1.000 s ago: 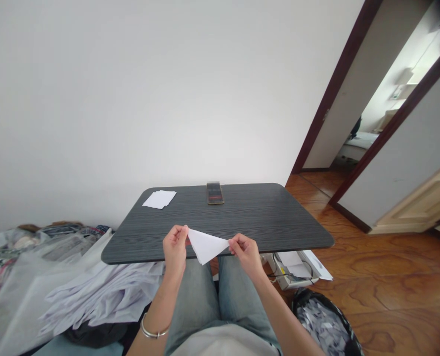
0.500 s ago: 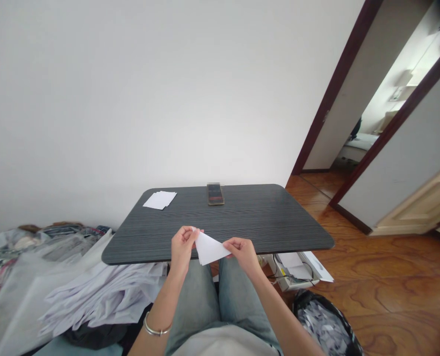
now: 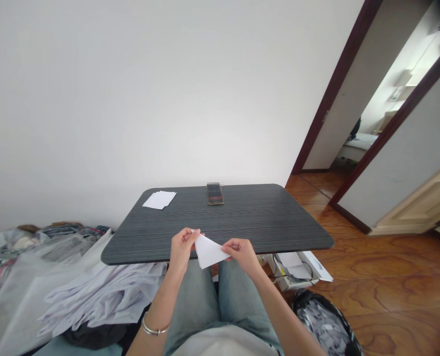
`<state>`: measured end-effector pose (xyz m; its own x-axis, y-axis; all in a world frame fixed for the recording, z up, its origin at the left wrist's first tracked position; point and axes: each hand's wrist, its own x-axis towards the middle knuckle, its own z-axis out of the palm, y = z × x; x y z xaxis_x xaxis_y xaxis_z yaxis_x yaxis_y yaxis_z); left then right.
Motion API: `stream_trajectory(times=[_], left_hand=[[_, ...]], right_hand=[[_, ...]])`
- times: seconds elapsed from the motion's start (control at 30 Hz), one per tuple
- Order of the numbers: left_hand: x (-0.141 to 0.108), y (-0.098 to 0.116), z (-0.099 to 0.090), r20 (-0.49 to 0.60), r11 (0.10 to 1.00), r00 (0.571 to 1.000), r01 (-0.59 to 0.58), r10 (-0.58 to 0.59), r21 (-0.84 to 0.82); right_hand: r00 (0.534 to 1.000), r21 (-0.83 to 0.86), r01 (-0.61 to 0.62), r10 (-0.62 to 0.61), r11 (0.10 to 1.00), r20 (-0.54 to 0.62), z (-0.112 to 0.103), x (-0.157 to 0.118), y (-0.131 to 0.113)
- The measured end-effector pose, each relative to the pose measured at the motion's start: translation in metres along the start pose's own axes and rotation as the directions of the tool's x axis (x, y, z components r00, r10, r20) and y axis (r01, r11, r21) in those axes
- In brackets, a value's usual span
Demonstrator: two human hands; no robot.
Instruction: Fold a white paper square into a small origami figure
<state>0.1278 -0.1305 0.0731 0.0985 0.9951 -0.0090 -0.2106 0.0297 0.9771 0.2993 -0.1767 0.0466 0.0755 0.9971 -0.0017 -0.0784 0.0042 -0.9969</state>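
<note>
A white sheet of paper (image 3: 209, 252), folded into a triangle, is held over the near edge of the dark table (image 3: 264, 217). My left hand (image 3: 183, 245) pinches its upper left corner between thumb and fingers. At the right corner, my right hand (image 3: 241, 252) pinches the paper the same way. The triangle's lower point hangs down above my lap. Toward the back left of the table lies a small stack of white paper sheets (image 3: 159, 200).
A phone (image 3: 215, 195) stands near the table's back edge by the wall. Piled white cloth (image 3: 105, 294) lies at lower left. To the right are a box with papers and cables (image 3: 294, 272) and a black bag of paper scraps (image 3: 324, 321) on the wooden floor.
Both hands have shifted very slightly, the right one a little to the left, and the folded paper sits slightly lower. The grip on both corners is the same.
</note>
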Motion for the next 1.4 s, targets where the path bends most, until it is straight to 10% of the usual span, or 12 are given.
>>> stream_trajectory(times=[0.73, 1.4], left_hand=[[0.003, 0.001, -0.01, 0.103, 0.965, 0.995, -0.046, 0.02, 0.257], [0.001, 0.015, -0.014, 0.272, 0.866, 0.962, -0.136, 0.0, 0.481]], right_hand=[[0.995, 0.109, -0.007, 0.018, 0.994, -0.098, -0.012, 0.003, -0.005], [0.999, -0.128, 0.046, -0.049, 0.991, -0.015, -0.024, 0.013, -0.012]])
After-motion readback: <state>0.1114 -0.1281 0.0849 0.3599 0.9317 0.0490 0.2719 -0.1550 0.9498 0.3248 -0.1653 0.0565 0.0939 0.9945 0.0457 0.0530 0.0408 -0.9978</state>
